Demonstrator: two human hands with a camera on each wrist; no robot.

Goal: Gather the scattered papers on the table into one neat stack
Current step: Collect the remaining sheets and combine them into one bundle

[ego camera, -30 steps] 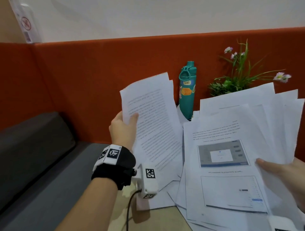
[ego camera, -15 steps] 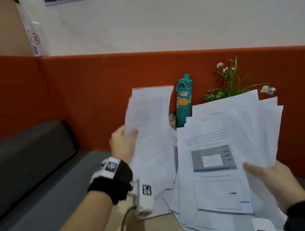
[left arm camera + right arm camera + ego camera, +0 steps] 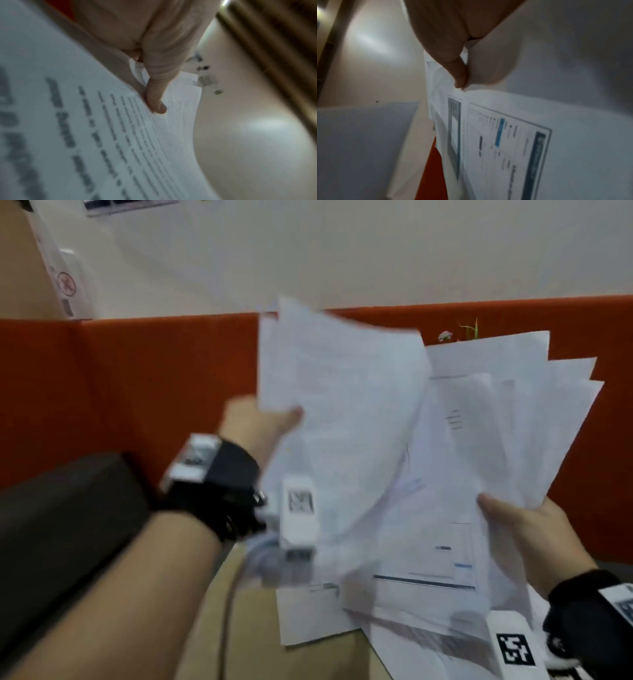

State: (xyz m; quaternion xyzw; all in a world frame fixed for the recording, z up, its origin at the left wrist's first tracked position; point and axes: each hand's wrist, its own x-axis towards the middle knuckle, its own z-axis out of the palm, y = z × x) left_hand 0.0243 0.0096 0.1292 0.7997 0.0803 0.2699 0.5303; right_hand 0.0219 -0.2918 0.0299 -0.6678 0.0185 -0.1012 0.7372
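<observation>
My left hand (image 3: 263, 419) pinches a few printed text sheets (image 3: 342, 412) by their left edge, held upright in the air. In the left wrist view the thumb (image 3: 156, 102) presses on those text sheets (image 3: 102, 135). My right hand (image 3: 513, 525) grips a fanned bundle of several papers (image 3: 507, 422) by its right side; the front page carries screenshots (image 3: 505, 142), and the right thumb (image 3: 457, 73) lies on it. The left sheets overlap the front of the right bundle. More white papers (image 3: 315, 618) lie on the table below. The picture is blurred by motion.
An orange padded partition (image 3: 137, 392) runs behind the table, with a dark grey bench seat (image 3: 61, 515) at the left. The wooden table (image 3: 260, 655) shows between my arms. A flowering plant (image 3: 459, 333) peeks over the papers.
My left hand has swung its sheets right and up, over the front of the right bundle. The view has tilted upward, and the papers now hide the teal bottle.
</observation>
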